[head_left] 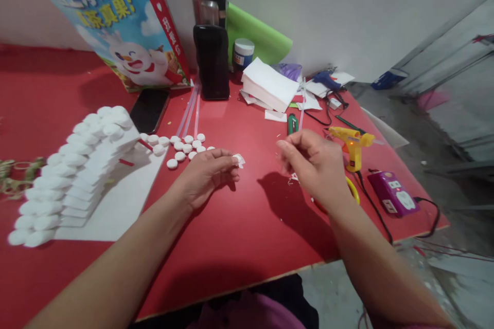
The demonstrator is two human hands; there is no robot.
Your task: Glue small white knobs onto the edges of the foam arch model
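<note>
My left hand (210,175) is closed over the red table, pinching a small white crumpled piece (240,160) between thumb and fingertips. To its right, my right hand (314,164) hovers with thumb and fingers drawn together; whatever they hold, if anything, is too small to make out. Several round white tablet-like pieces (187,148) lie just beyond my left hand. Further left, a curved stepped form of white card (83,190), with rows of rounded white pieces (46,195) along its outer side, rests on a white sheet (135,211).
A yellow glue gun (352,146) and purple power socket box (393,194) with cables are on the right. Yellow-handled scissors (353,190) lie partly behind my right wrist. A green cutter (292,123), white card stack (270,85), upright phone (211,61) and printed bag (123,25) stand farther back.
</note>
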